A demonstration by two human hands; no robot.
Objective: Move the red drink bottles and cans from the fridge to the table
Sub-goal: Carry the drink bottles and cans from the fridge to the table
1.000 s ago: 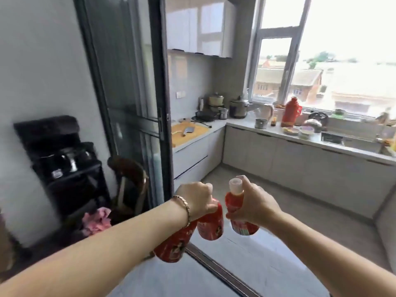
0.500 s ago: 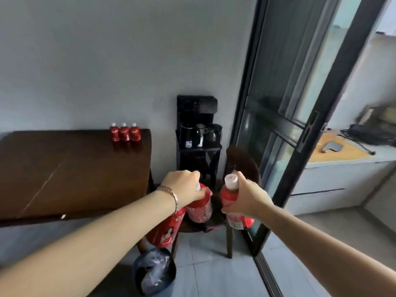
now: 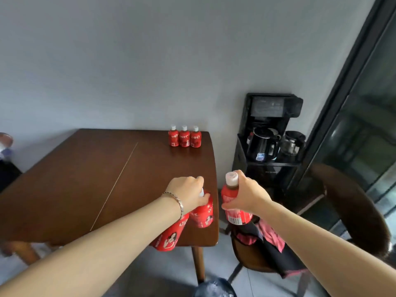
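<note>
Head view: the left hand [image 3: 188,192] is clamping two red drink bottles by their necks, with the fingers curled over the caps. The first red bottle [image 3: 203,215] is hanging nearly upright under the knuckles. The second red bottle [image 3: 169,237] is slanting down beneath the wrist, its base pointing toward the camera. Both are hanging over the near right corner of the worktop [image 3: 85,179]; whether either is touching the wood cannot be told.

The right hand [image 3: 246,196] is gripping a third red bottle [image 3: 229,192] round its body, white cap up. It is just past the worktop's right edge, close beside the left hand's pair and not touching them.

A row of three red bottles [image 3: 184,137] is standing upright, side by side, at the worktop's far right corner near the wall [image 3: 150,61]. A bracelet [image 3: 177,200] is sitting on the left wrist.

Right of the worktop, a black stand [image 3: 272,172] is carrying a dark kettle [image 3: 262,145] and a glass pot [image 3: 292,143]. Nearer, a dark chair [image 3: 353,211] is holding pink and black cloth [image 3: 270,236] on its seat. A bin [image 3: 214,288] is showing at the lower edge beside the worktop leg. A dark-framed glass door [image 3: 364,125] is filling the right side.
</note>
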